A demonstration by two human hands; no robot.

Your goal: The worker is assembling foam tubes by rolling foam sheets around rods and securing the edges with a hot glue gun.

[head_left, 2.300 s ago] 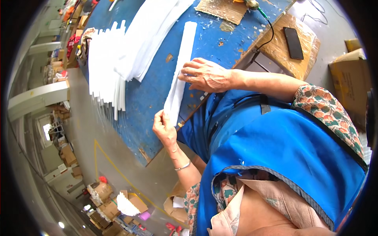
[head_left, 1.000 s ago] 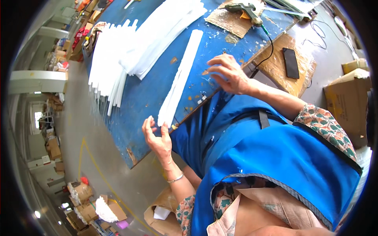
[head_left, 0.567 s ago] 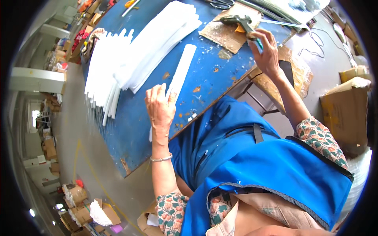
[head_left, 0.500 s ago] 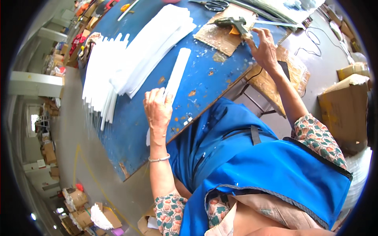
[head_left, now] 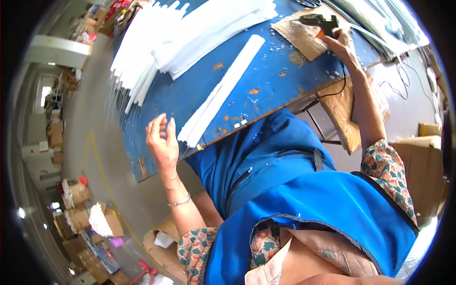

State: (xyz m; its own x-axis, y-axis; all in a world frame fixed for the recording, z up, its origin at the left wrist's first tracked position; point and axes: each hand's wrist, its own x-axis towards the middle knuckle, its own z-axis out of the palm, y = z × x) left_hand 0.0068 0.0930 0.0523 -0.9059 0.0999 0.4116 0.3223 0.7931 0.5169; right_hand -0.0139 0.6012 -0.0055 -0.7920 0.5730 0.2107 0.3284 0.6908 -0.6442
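A dark hot glue gun (head_left: 319, 22) with an orange trigger lies over a piece of cardboard (head_left: 304, 42) at the far right of the table. My right hand (head_left: 343, 46) is closed around its handle. Just left of the lower end of a long white rolled sheet (head_left: 223, 90), my left hand (head_left: 162, 142) hovers over the table's near edge. Its fingers are apart and hold nothing. The roll lies slantwise on the blue table (head_left: 266, 95), untouched. Beyond it rest a stack of white sheets (head_left: 213, 33) and a bundle of thin white rolls (head_left: 137, 57).
A black cord (head_left: 343, 85) hangs from the glue gun past the table edge. Scissors (head_left: 308, 3) lie at the far side. A stool topped with taped cardboard (head_left: 337, 114) stands right of my legs, cartons (head_left: 418, 161) further right. Clear plastic strips (head_left: 375, 23) lie at the far right.
My left hand has let go of the white roll and moved left and down, off it. The right hand, fingers spread by the glue gun before, has closed on its handle. The view has shifted.
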